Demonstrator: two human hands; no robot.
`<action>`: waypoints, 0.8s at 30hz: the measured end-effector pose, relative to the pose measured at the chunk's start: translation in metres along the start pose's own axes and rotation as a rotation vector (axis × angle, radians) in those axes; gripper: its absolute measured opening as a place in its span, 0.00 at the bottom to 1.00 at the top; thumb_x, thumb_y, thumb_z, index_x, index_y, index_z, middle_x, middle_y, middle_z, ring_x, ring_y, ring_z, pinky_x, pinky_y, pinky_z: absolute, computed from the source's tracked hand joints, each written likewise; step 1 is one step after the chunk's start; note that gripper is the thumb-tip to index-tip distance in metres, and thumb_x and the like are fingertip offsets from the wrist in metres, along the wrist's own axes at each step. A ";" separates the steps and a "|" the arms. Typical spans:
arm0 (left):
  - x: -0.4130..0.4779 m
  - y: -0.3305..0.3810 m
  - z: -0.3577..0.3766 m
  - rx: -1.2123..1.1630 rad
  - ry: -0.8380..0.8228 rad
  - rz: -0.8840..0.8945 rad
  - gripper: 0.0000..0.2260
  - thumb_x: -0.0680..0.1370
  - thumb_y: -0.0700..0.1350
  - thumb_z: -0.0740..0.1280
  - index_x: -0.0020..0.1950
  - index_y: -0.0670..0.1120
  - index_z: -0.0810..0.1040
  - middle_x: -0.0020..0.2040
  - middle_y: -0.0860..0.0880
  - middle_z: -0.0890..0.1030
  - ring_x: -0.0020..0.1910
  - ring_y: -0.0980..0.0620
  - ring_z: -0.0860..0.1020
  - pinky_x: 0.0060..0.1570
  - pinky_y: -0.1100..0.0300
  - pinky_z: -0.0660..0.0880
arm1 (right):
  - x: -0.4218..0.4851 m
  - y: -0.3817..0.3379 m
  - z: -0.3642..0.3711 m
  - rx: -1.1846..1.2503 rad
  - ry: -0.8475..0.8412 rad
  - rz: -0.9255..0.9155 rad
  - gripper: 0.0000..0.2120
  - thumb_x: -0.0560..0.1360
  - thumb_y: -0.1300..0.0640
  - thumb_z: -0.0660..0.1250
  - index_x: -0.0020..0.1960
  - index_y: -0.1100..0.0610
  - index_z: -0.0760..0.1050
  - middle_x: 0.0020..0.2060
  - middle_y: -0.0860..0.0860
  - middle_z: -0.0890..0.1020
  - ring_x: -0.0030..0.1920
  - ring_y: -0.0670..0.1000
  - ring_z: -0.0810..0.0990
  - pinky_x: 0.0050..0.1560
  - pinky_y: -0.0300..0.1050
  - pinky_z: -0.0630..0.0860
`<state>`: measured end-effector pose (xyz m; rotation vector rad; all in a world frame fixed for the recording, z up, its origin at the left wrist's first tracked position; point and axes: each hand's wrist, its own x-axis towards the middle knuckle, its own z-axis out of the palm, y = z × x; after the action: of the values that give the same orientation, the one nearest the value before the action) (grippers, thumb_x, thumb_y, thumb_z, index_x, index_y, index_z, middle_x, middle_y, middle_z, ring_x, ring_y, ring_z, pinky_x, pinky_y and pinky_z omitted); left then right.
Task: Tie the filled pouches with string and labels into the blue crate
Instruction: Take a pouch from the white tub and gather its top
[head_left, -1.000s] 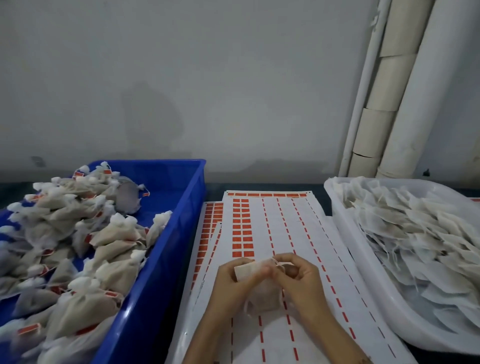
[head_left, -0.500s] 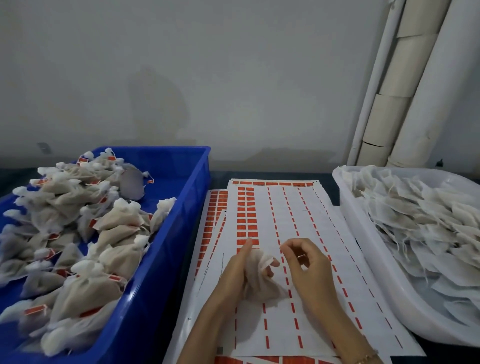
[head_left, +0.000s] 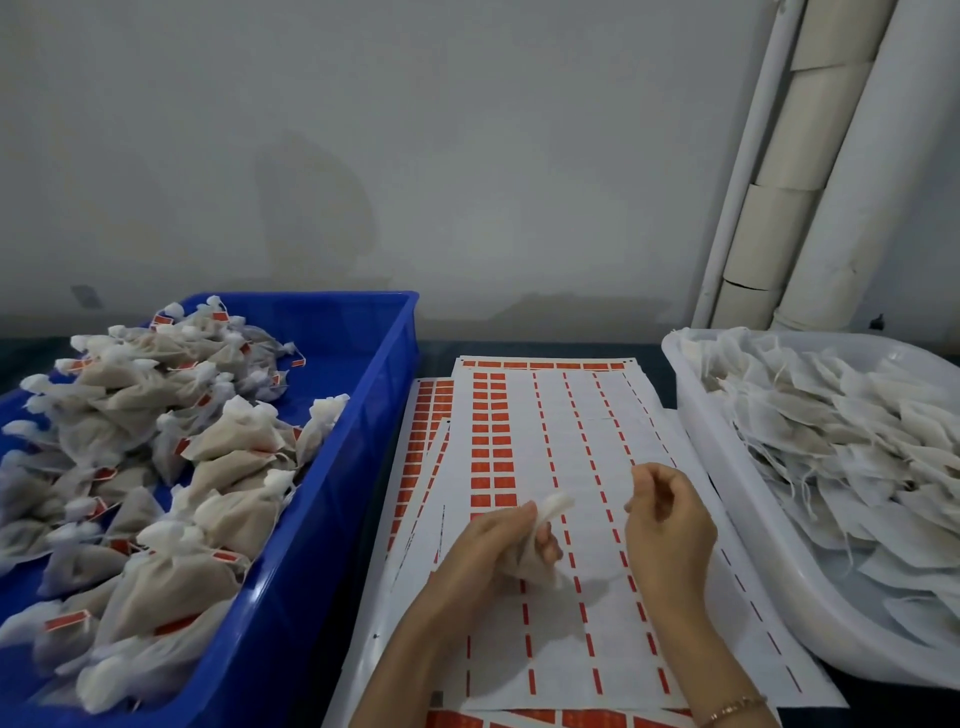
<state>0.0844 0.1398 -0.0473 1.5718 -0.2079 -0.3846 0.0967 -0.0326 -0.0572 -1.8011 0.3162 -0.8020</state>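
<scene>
Grips pouch (head_left: 535, 551) by gathered neck in left hand (head_left: 493, 540), neck up, over label sheets (head_left: 571, 415). Curls right hand (head_left: 670, 525) just beside; cannot tell whether pinching string. Notes blue crate (head_left: 358, 447) leftward, nearer left hand.

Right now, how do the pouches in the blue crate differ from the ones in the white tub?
Crate pouches are plump and bunched at the neck; tub pouches lie flat. Crate pouches carry red labels; tub pouches show none. Both are pale fabric, heaped in piles.
</scene>
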 end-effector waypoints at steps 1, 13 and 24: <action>-0.001 -0.001 -0.001 0.007 0.024 0.035 0.13 0.76 0.57 0.62 0.43 0.50 0.80 0.44 0.52 0.83 0.43 0.56 0.81 0.49 0.63 0.76 | 0.002 0.002 -0.001 -0.032 -0.016 0.008 0.04 0.78 0.56 0.64 0.47 0.55 0.76 0.39 0.49 0.80 0.39 0.43 0.77 0.41 0.31 0.72; 0.010 -0.024 0.000 0.527 0.457 0.267 0.10 0.78 0.47 0.66 0.54 0.62 0.74 0.61 0.61 0.73 0.61 0.58 0.71 0.55 0.69 0.67 | -0.023 -0.008 0.004 -0.023 -0.739 -0.152 0.06 0.74 0.53 0.69 0.40 0.43 0.77 0.39 0.35 0.80 0.45 0.38 0.77 0.44 0.26 0.73; 0.003 -0.012 0.004 0.158 0.291 0.155 0.10 0.75 0.59 0.59 0.51 0.64 0.78 0.50 0.64 0.80 0.52 0.64 0.77 0.42 0.74 0.74 | -0.026 -0.012 0.010 0.198 -0.674 0.171 0.11 0.77 0.53 0.65 0.58 0.45 0.75 0.53 0.40 0.79 0.53 0.43 0.77 0.53 0.36 0.76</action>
<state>0.0844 0.1358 -0.0597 1.7327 -0.1357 -0.0160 0.0820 -0.0060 -0.0579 -1.7182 -0.0532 -0.0754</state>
